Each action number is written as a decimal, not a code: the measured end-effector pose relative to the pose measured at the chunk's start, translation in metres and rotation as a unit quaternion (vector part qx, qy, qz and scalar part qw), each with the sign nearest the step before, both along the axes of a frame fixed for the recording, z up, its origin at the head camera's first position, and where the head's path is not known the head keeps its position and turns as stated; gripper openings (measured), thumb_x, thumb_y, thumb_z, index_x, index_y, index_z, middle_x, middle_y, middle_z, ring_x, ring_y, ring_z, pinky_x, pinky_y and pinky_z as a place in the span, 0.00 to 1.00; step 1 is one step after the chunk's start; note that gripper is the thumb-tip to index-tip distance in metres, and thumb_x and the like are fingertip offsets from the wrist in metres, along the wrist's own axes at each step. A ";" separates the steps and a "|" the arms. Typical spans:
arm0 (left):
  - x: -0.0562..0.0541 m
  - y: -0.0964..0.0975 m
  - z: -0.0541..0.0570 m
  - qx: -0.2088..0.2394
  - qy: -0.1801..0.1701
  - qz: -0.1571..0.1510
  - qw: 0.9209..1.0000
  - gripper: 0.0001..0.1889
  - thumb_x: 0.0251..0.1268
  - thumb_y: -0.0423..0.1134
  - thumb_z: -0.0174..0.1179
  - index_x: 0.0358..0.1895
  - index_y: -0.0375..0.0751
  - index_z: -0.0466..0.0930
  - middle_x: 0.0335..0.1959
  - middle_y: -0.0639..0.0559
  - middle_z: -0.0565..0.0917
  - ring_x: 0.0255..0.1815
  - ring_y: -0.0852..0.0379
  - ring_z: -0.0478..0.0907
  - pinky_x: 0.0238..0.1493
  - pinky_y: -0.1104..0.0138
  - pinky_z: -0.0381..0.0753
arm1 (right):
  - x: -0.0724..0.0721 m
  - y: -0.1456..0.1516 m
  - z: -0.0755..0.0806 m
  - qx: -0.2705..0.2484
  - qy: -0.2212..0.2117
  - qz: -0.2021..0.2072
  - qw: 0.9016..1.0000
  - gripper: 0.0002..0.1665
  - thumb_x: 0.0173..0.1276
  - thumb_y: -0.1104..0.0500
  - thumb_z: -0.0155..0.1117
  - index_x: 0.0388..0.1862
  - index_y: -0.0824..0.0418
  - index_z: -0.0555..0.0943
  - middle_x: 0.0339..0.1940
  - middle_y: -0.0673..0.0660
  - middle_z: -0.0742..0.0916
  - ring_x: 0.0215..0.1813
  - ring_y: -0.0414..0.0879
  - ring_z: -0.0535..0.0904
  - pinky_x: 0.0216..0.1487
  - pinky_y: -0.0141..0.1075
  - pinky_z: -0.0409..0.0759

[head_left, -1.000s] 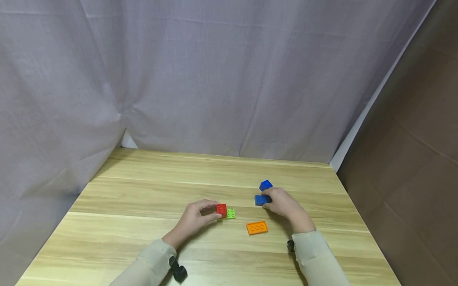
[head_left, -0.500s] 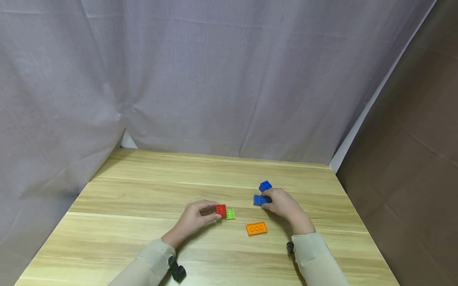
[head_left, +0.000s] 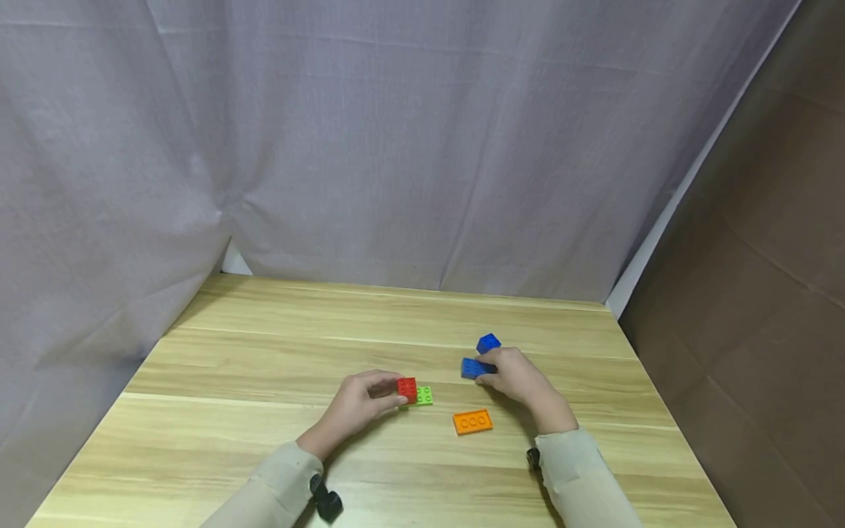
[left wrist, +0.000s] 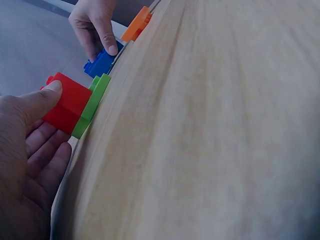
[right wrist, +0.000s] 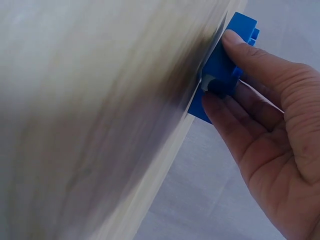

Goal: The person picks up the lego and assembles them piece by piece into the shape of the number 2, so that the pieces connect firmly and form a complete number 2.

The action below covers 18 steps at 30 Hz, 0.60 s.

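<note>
My left hand (head_left: 356,402) pinches a red toy building brick (head_left: 407,390) between thumb and fingers. In the left wrist view the red brick (left wrist: 68,103) sits on a thin green brick (left wrist: 92,106), whose studs stick out to the right in the head view. On the right, my right hand (head_left: 521,376) grips a blue brick (head_left: 470,368) by its right end, thumb on the near side. Just behind it stands a second blue brick (head_left: 488,342), partly hidden by the fingers. The right wrist view shows the gripped blue brick (right wrist: 219,64) low at the tabletop.
An orange brick (head_left: 472,422) lies on the wooden table (head_left: 264,411), nearer the front and between the hands. A grey curtain (head_left: 370,147) hangs behind the table's back edge. Brown cloth (head_left: 739,293) hangs along the right side.
My right hand has shifted slightly left with the blue brick, toward the red and green bricks. The left hand keeps its hold and stays nearly in place.
</note>
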State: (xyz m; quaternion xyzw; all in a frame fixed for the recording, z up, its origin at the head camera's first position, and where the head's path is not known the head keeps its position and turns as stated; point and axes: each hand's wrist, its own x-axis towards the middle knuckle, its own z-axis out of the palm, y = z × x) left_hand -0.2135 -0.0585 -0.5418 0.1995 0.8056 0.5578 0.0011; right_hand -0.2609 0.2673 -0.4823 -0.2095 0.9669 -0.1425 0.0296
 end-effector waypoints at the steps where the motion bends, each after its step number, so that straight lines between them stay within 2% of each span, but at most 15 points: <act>1: 0.000 0.000 0.000 -0.002 0.000 0.001 1.000 0.22 0.56 0.52 0.75 0.54 0.51 0.86 0.52 0.57 0.86 0.50 0.61 0.85 0.52 0.70 0.82 | 0.000 0.000 -0.001 0.001 0.003 0.003 1.000 0.25 0.64 0.55 0.75 0.56 0.67 0.84 0.53 0.64 0.87 0.57 0.60 0.82 0.59 0.54 0.80; 18: 0.001 0.000 0.003 -0.013 0.002 0.001 1.000 0.23 0.57 0.52 0.74 0.54 0.49 0.86 0.52 0.55 0.87 0.50 0.60 0.85 0.53 0.68 0.83 | 0.003 -0.004 0.003 -0.013 0.023 0.012 1.000 0.25 0.63 0.54 0.76 0.55 0.65 0.85 0.53 0.61 0.88 0.57 0.57 0.83 0.60 0.52 0.80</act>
